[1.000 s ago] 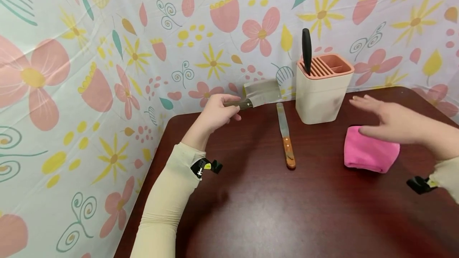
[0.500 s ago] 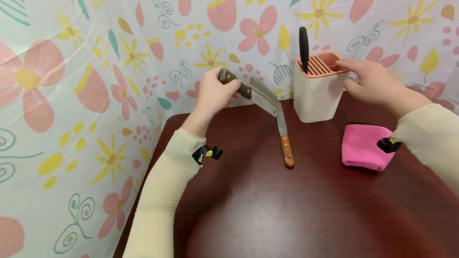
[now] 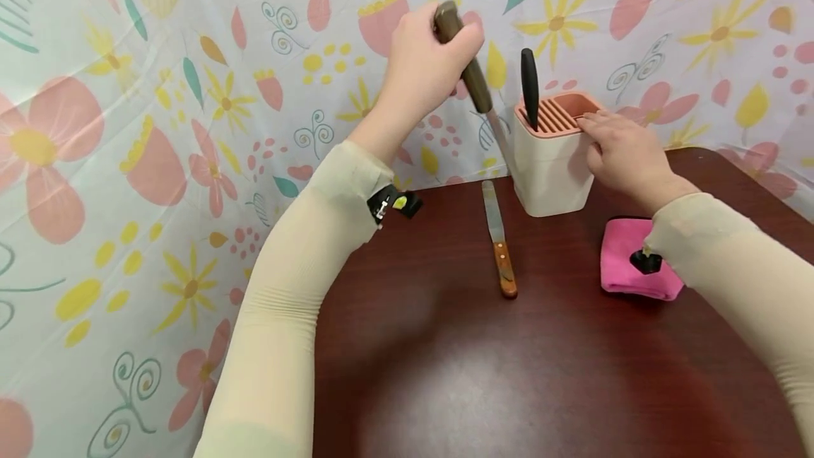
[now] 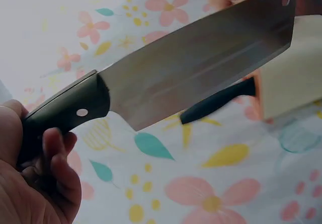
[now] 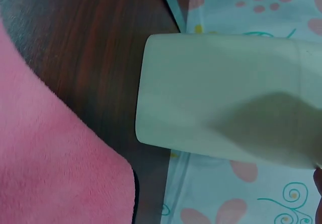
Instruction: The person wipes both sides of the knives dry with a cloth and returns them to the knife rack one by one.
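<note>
at the back of the dark red-brown table (image 3: 407, 331), against a floral-print backdrop (image 3: 254, 126), we note a cream knife block (image 3: 550, 175) with a salmon-pink top. its top has parallel slots on one side and a divided open compartment on the other. a black-handled knife (image 3: 529, 83) stands in the slotted section, handle up and slightly tilted.

we find the left hand (image 3: 422, 59) raised to the left of the block, its fingers wrapped around the dark, riveted handle of a cleaver (image 4: 201, 58). the cleaver hangs at a slant, handle uppermost, its blade nearly edge-on to the head view and running down beside the block's left wall; we cannot tell whether the two touch. the left wrist view shows the broad steel blade in full, with a hole near its far corner.

we record the right hand (image 3: 626, 154) at the right side of the block, holding the rim, fingers over the edge and thumb lower against the outer wall.

we observe a palette knife (image 3: 499, 232) with a wooden handle lying flat, left of and in front of the block, tip toward the backdrop. a folded pink cloth (image 3: 618, 263) lies in front and to the right, partly hidden by the right sleeve (image 3: 731, 260).
</note>
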The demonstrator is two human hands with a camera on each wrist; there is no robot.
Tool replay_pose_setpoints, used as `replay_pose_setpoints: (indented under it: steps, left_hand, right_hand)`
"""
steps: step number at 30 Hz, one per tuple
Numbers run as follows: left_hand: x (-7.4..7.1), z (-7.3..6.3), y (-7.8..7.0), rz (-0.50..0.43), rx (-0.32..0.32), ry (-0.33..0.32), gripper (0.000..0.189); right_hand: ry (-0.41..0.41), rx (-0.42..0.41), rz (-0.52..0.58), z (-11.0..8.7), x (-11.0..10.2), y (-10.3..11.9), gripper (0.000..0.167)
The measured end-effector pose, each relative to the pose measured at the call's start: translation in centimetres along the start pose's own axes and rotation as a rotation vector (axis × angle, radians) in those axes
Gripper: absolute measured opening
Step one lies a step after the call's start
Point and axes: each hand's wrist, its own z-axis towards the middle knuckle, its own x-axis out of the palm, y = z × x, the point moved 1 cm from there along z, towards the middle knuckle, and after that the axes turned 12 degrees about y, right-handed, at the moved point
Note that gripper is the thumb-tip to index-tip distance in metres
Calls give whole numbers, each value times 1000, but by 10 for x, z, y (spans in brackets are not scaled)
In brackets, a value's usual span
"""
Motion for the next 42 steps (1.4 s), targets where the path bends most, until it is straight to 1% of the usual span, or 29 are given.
replay_pose_setpoints:
  steps: [3, 5, 9, 12, 15, 17, 21, 26, 29, 32, 34, 37, 42]
  left_hand:
    - [2, 16, -15, 43, 18, -20, 25]
    - [5, 26, -23, 65, 31, -20, 26]
    - [14, 45, -32, 73, 49, -14, 24]
    - [20, 56, -36, 58, 28, -13, 20]
    - [26, 63, -36, 56, -5, -19, 19]
    - [29, 66, -35, 75, -21, -24, 21]
    - [34, 69, -30, 104, -24, -37, 24]
    - [37, 69, -21, 108, 10, -49, 28]
    - [39, 70, -20, 150, 17, -42, 28]
    - [42, 71, -19, 209, -5, -36, 28]
    - [45, 72, -17, 240, -13, -38, 25]
    - [52, 74, -13, 250, -6, -48, 24]
    - [66, 75, 1, 257, -25, -21, 25]
  right_hand:
    - [4, 18, 23, 2, 3, 2, 49]
    - [3, 24, 31, 3, 4, 4, 50]
    - [-7, 36, 41, 4, 4, 7, 49]
    - [-14, 39, 51, 6, 3, 11, 48]
    - [-20, 41, 58, 7, 5, 14, 47]
    - [-25, 42, 60, 7, 6, 16, 47]
    - [-30, 42, 67, 8, 9, 20, 48]
    - [-23, 50, 69, 9, 8, 24, 49]
    - [-32, 51, 62, 8, 8, 25, 48]
    - [-38, 54, 61, 8, 7, 26, 47]
    - [-35, 59, 61, 7, 7, 28, 47]
    - [-26, 68, 63, 8, 8, 31, 47]
    - [-42, 72, 63, 7, 9, 34, 47]
